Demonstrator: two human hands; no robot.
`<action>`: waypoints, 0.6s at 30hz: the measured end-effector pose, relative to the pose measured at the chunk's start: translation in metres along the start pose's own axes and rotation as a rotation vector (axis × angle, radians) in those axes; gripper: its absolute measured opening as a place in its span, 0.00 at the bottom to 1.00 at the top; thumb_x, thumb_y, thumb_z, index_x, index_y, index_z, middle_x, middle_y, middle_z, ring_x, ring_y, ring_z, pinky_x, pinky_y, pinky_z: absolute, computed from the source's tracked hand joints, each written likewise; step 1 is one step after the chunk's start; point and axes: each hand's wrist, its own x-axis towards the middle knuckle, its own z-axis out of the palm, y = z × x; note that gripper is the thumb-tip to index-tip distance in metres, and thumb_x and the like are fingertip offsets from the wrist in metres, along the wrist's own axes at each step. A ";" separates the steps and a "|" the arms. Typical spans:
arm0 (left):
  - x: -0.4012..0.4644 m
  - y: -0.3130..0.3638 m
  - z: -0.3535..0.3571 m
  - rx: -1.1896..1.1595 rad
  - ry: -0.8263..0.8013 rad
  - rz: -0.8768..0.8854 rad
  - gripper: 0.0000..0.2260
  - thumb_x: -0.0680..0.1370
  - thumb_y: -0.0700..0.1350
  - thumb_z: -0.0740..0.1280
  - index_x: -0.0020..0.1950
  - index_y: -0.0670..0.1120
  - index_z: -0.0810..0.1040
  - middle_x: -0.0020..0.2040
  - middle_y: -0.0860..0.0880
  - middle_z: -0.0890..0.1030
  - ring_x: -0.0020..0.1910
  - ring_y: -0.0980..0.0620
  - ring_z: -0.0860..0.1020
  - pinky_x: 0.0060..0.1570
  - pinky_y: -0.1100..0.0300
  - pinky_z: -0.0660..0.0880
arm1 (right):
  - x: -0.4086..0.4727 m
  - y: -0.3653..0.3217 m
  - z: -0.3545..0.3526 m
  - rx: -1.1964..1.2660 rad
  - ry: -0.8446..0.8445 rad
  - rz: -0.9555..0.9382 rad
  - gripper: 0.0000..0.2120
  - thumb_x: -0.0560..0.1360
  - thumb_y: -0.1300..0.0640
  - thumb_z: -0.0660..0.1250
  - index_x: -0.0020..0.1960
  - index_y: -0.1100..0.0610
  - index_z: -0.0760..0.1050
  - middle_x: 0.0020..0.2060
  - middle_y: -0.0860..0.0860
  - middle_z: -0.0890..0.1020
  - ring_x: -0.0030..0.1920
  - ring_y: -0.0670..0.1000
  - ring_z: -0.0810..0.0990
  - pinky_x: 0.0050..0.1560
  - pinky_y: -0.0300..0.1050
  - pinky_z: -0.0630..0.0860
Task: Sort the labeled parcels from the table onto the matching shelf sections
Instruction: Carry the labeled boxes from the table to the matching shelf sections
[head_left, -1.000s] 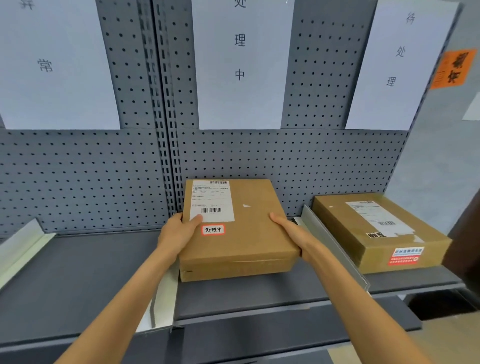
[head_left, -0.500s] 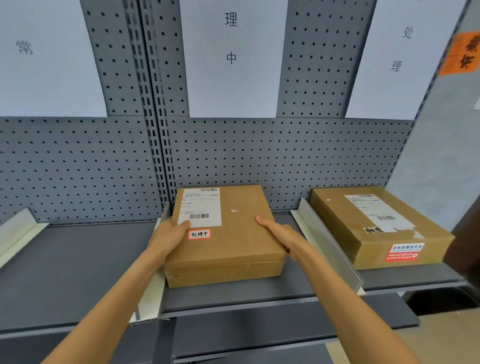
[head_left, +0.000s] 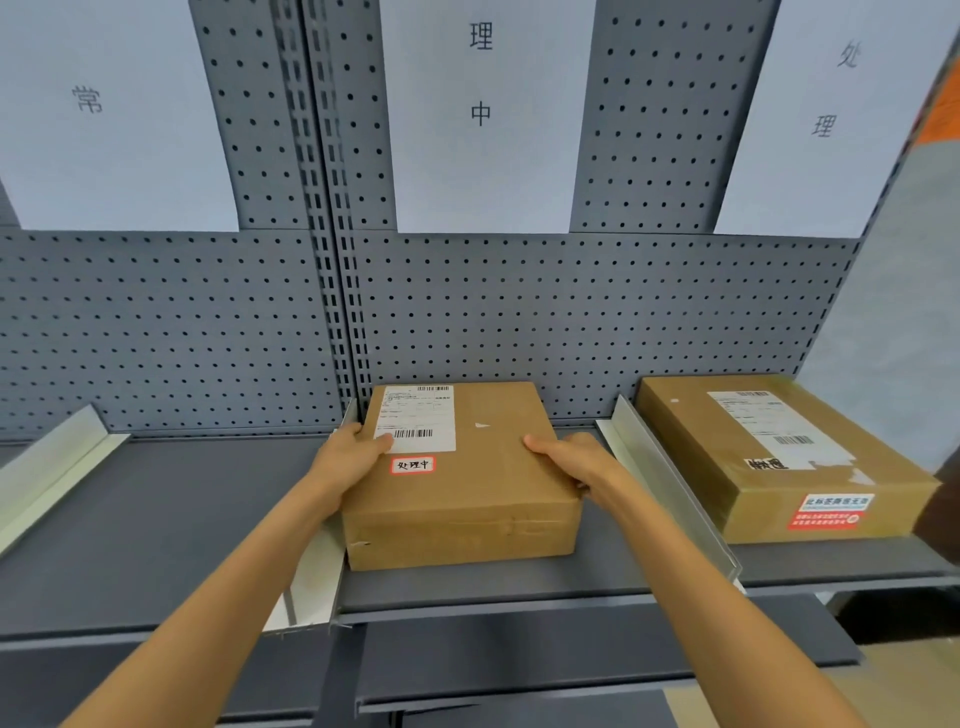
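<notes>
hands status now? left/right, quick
Left hand: grips the left edge of the middle parcel.
Right hand: grips the same parcel's right edge.

light: even, soft | shadows: faint | edges: wide-angle bowed | focus: sharp

A parcel sorting room: grey pegboard shelving (head_left: 571, 332) with paper section signs (head_left: 488, 119) and labelled cardboard parcels (head_left: 779, 457)

Shelf (head_left: 156, 530) (grey): two parcels (head_left: 462, 483) (head_left: 779, 457)
</notes>
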 end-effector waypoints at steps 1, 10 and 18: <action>-0.001 0.003 -0.002 0.000 0.008 0.005 0.24 0.79 0.48 0.66 0.72 0.43 0.65 0.64 0.47 0.76 0.57 0.46 0.78 0.59 0.51 0.74 | -0.002 -0.004 -0.001 -0.033 0.036 -0.035 0.27 0.73 0.41 0.69 0.61 0.61 0.73 0.57 0.54 0.79 0.50 0.53 0.79 0.46 0.49 0.78; -0.038 0.025 -0.063 0.178 0.191 0.264 0.22 0.81 0.47 0.63 0.74 0.44 0.65 0.71 0.46 0.71 0.66 0.46 0.71 0.64 0.50 0.70 | -0.061 -0.068 0.033 -0.499 0.258 -0.533 0.27 0.79 0.49 0.63 0.74 0.59 0.64 0.66 0.56 0.74 0.62 0.56 0.75 0.55 0.49 0.74; -0.120 -0.038 -0.191 0.605 0.417 0.385 0.22 0.81 0.47 0.63 0.73 0.43 0.65 0.71 0.44 0.71 0.67 0.43 0.71 0.63 0.50 0.69 | -0.141 -0.111 0.150 -0.848 0.186 -0.914 0.25 0.81 0.51 0.59 0.75 0.58 0.61 0.71 0.56 0.69 0.71 0.57 0.64 0.65 0.52 0.68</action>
